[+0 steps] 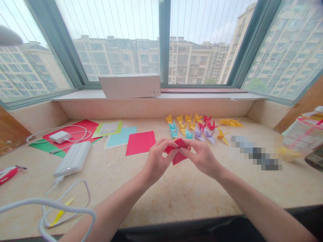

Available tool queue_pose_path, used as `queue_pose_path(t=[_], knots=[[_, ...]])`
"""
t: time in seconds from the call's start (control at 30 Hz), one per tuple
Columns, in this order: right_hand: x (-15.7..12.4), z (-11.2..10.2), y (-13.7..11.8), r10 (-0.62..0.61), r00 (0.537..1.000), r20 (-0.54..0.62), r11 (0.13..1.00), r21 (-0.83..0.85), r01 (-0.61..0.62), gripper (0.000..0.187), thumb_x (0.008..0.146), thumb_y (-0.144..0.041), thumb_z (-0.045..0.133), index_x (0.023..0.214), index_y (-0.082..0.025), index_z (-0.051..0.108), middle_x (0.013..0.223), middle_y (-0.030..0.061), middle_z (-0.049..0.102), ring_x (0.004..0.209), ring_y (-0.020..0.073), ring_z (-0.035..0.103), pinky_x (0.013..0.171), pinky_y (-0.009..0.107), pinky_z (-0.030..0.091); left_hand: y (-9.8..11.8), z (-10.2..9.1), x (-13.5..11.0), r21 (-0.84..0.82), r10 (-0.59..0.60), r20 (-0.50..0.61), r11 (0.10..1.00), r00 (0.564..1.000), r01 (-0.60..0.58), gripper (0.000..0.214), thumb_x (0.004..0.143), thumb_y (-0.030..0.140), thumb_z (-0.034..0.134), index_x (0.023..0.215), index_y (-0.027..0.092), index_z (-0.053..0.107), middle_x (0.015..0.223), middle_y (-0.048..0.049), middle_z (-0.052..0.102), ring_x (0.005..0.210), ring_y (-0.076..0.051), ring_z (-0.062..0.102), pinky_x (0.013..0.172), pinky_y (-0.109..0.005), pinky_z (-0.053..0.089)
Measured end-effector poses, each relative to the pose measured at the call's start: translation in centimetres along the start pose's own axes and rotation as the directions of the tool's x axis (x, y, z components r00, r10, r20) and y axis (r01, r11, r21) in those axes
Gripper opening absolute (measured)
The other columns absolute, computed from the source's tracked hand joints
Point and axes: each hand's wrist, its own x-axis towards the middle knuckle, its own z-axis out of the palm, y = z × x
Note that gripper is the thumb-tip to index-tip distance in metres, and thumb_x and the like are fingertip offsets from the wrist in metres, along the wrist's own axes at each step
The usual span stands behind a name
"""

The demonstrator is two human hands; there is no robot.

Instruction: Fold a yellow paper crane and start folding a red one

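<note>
Between my two hands is a folded piece of red origami paper (178,155), held up a little over the counter. My left hand (159,158) pinches its left side with thumb and forefinger. On the right side, my right hand (202,155) pinches it the same way, and the fingertips of both hands nearly meet at its upper middle. Just beyond stand several small folded paper cranes (188,133) in yellow, turquoise, red and lilac. A flat red paper square (141,143) lies left of my left hand.
Left are more coloured sheets (121,137), a white charger (60,136), a white power bank (73,158) and a looping white cable (63,201). A white box (130,86) rests on the sill. At right are a blurred-out object (256,153) and a clear plastic container (304,132).
</note>
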Motion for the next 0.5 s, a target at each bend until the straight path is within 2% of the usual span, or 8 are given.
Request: queue_pose_path(t=[0.17, 0.27, 0.37, 0.5], knots=[[-0.22, 0.37, 0.78, 0.009, 0.998, -0.068, 1.0, 0.02, -0.008, 0.032, 0.086, -0.027, 0.066, 0.117, -0.024, 0.069, 0.113, 0.0045, 0.073, 0.103, 0.0234, 0.066, 0.093, 0.039, 0.049, 0.07, -0.11, 0.13, 0.021, 0.008, -0.021, 1.0, 1.0, -0.007, 0.005, 0.084, 0.014, 0.064, 0.084, 0.02, 0.065, 0.084, -0.0015, 0.067, 0.077, -0.014, 0.062, 0.071, -0.026, 0.049], [-0.26, 0.53, 1.06, 0.017, 0.995, -0.094, 0.999, 0.043, -0.013, 0.036, 0.085, -0.029, 0.067, 0.12, -0.026, 0.067, 0.117, 0.0049, 0.072, 0.107, 0.0245, 0.066, 0.095, 0.041, 0.049, 0.37, -0.07, 0.07, 0.032, -0.02, -0.037, 0.999, 0.999, 0.021, 0.004, 0.085, 0.017, 0.063, 0.083, 0.019, 0.065, 0.082, -0.0016, 0.069, 0.074, -0.015, 0.063, 0.072, -0.027, 0.049], [-0.3, 0.61, 1.1, 0.034, 0.996, -0.088, 0.998, 0.061, -0.028, 0.037, 0.084, -0.03, 0.069, 0.121, -0.027, 0.067, 0.113, 0.0053, 0.073, 0.102, 0.0249, 0.066, 0.092, 0.042, 0.051, 0.56, 0.14, -0.1, -0.005, -0.093, -0.043, 0.996, 0.995, 0.093, 0.005, 0.086, 0.021, 0.062, 0.082, 0.019, 0.064, 0.08, -0.0024, 0.07, 0.072, -0.015, 0.063, 0.071, -0.027, 0.049], [-0.36, 0.81, 1.04, 0.036, 0.995, -0.094, 0.997, 0.071, -0.029, 0.041, 0.084, -0.031, 0.069, 0.125, -0.028, 0.064, 0.106, 0.0051, 0.073, 0.097, 0.0238, 0.066, 0.088, 0.041, 0.052, 0.55, 0.55, -0.26, -0.175, -0.223, -0.081, 0.963, 0.972, 0.206, 0.008, 0.084, 0.026, 0.066, 0.086, 0.018, 0.062, 0.081, -0.0029, 0.069, 0.075, -0.016, 0.065, 0.07, -0.026, 0.05]])
